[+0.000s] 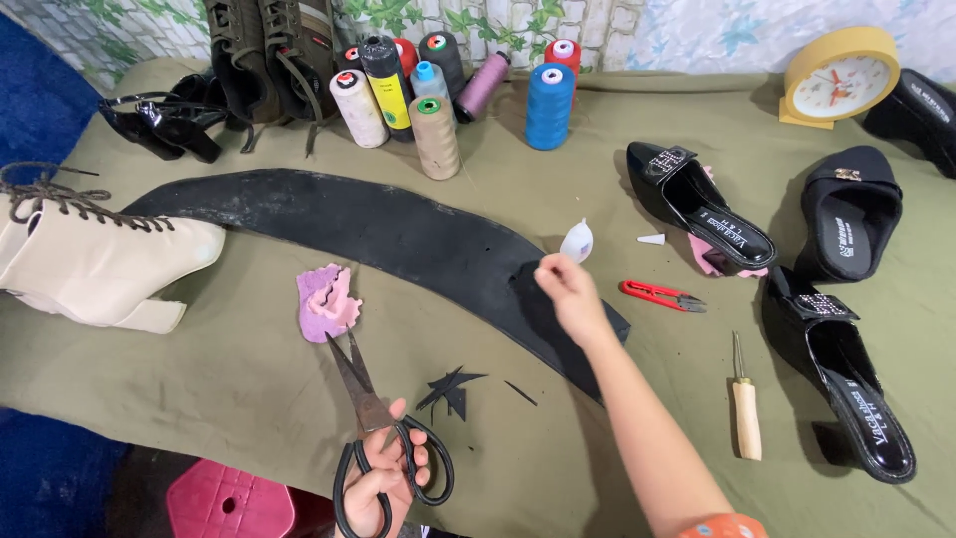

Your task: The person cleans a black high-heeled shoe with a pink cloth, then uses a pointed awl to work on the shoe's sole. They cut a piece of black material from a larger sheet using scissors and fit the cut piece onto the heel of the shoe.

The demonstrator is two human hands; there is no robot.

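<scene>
- The right hand (570, 291) reaches forward, its fingers pinched at the near right end of the long black sheet (378, 234); I cannot tell whether they grip its edge
- That sheet curves leftward, away from the fingers, across the olive desk (249, 389)
- The left hand (383, 488), nearer the body, grips black-handled scissors (370, 418), blades closed, pointing up-left at a pink scrap (325, 302)
- Black offcuts (450, 391) lie between the hands
- Thread cones (435, 136), shoes and a yellow clock (838, 78) crowd the far edge

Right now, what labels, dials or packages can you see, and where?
Clock: far right, round yellow case, white dial.
Thread cone: back row, black with a yellow label.
Glue bottle: small, white, just beyond the right hand.
Black sandals: right side, pale printed insole marks.
</scene>
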